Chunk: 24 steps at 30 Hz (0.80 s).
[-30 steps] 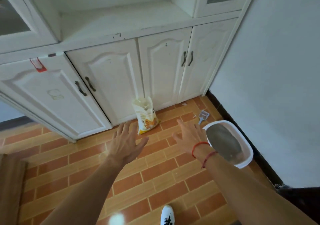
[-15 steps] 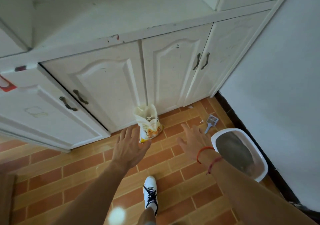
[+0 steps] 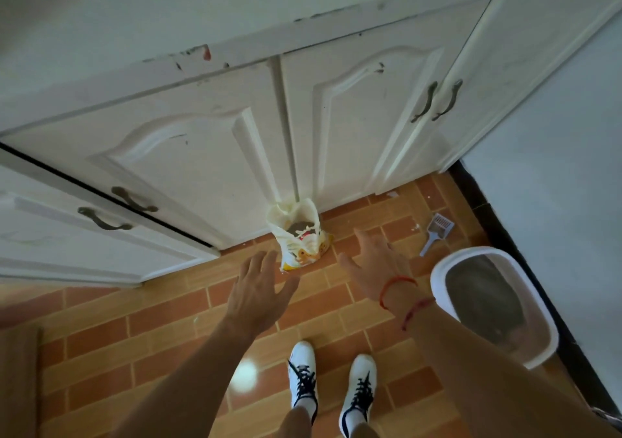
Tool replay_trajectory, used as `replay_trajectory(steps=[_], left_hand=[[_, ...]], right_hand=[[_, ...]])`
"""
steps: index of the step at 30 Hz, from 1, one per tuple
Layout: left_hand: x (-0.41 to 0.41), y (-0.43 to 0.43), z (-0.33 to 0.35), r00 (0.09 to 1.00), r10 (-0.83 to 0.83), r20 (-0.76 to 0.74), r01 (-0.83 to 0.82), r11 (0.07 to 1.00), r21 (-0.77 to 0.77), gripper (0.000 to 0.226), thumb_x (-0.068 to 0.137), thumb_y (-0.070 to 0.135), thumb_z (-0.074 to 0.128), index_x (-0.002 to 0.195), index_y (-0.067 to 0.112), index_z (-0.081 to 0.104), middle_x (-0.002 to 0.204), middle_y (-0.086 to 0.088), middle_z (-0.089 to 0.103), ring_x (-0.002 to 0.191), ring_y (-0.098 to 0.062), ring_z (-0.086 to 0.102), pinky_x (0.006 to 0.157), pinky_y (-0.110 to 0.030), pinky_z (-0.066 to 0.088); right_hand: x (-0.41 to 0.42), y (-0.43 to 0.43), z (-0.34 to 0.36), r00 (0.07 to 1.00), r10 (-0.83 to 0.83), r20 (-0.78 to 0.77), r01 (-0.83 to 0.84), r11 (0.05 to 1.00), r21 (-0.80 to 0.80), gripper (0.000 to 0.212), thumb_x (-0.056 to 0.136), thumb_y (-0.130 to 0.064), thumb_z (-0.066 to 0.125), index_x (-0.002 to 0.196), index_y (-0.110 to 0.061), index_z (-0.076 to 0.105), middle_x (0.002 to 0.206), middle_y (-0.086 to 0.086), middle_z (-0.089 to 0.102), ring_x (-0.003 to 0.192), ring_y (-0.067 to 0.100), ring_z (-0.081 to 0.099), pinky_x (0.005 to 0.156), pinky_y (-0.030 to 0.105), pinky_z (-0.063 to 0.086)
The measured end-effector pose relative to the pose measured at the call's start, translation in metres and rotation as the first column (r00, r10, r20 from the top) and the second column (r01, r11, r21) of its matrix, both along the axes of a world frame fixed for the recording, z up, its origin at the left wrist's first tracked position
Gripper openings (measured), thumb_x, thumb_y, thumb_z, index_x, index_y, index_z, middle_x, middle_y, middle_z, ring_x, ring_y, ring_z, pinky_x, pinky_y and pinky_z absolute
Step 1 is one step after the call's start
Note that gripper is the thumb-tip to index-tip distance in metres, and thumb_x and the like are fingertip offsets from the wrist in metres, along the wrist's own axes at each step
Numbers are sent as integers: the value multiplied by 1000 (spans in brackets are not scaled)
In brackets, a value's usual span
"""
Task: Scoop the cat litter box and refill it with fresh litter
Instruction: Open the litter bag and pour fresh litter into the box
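An open yellow-and-white litter bag (image 3: 300,235) stands on the tiled floor against the white cupboard doors, with grey litter visible inside. A white litter box (image 3: 542,306) holding grey litter sits on the floor at the right, by the wall. A small grey-blue scoop (image 3: 436,232) lies on the tiles between bag and box. My left hand (image 3: 257,291) hovers open just left of and below the bag. My right hand (image 3: 378,266), red strings at the wrist, is spread open just right of the bag. Neither hand touches anything.
White cupboard doors (image 3: 188,155) with dark handles fill the upper view; one door at the left stands ajar. A pale wall (image 3: 555,168) with a dark skirting runs along the right. My two white shoes (image 3: 303,373) stand on the orange brick-pattern tiles.
I have stepped closer to the cupboard, and both feet now show below. Both open hands have come nearer the litter bag, one on each side of it.
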<state>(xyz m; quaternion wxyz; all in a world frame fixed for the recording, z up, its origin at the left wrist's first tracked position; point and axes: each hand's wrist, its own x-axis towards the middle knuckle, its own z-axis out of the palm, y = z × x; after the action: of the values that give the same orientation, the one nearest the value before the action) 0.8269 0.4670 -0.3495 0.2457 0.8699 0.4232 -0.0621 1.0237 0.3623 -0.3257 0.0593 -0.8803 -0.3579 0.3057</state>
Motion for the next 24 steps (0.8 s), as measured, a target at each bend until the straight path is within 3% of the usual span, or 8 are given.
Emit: replay_trajectory(steps=[5, 8, 15, 18, 20, 22, 24], left_hand=[[15, 19, -42, 987, 161, -8, -161, 980, -119, 89, 81, 68, 35, 142, 4, 44, 142, -14, 49, 131, -33, 44, 106, -42, 37], [27, 35, -82, 928, 372, -24, -367, 898, -242, 70, 93, 50, 54, 143, 3, 43, 146, -17, 46, 135, -32, 42, 108, -40, 35], [50, 87, -208, 769, 636, -70, -618, 711, -336, 65, 93, 54, 48, 141, 9, 48, 142, -13, 53, 129, -32, 49, 102, -41, 38], [62, 118, -259, 715, 696, -72, -666, 645, -375, 71, 84, 65, 42, 123, 9, 61, 117, -13, 65, 106, -31, 60, 80, -39, 44], [70, 133, -284, 681, 729, -67, -687, 604, -404, 60, 87, 60, 44, 98, 5, 63, 89, -11, 60, 83, -26, 57, 70, -38, 42], [78, 146, -305, 623, 780, -50, -714, 542, -443, 53, 85, 58, 47, 81, 7, 58, 79, -9, 51, 74, -26, 52, 71, -42, 47], [87, 155, -322, 570, 819, -64, -737, 475, -481, 56, 83, 59, 53, 82, 3, 59, 81, -8, 55, 78, -28, 58, 76, -43, 49]], right_hand=[[14, 27, -39, 997, -5, -81, 4, 1000, -3, 58, 91, -52, 43, 141, -24, 33, 130, 11, 50, 118, 29, 50, 95, 42, 42], [23, 44, -75, 991, -35, -128, 33, 999, -18, 58, 93, -52, 43, 142, -23, 34, 131, 11, 50, 119, 28, 50, 94, 39, 42], [47, 90, -195, 961, -173, -217, 172, 985, -22, 61, 94, -51, 45, 142, -15, 38, 134, 10, 54, 121, 29, 51, 93, 36, 42], [56, 109, -248, 942, -225, -250, 231, 973, -7, 65, 93, -53, 45, 145, -15, 35, 138, 9, 52, 124, 28, 50, 90, 33, 41], [61, 122, -277, 922, -271, -277, 284, 959, 8, 66, 91, -53, 47, 144, -15, 37, 138, 8, 52, 123, 26, 50, 84, 31, 38], [64, 134, -301, 909, -297, -291, 313, 950, 7, 67, 89, -54, 50, 141, -13, 41, 133, 7, 54, 116, 25, 53, 80, 31, 38], [65, 144, -324, 902, -313, -297, 327, 945, -1, 60, 86, -54, 53, 130, -13, 50, 115, 6, 57, 99, 22, 54, 73, 30, 39]])
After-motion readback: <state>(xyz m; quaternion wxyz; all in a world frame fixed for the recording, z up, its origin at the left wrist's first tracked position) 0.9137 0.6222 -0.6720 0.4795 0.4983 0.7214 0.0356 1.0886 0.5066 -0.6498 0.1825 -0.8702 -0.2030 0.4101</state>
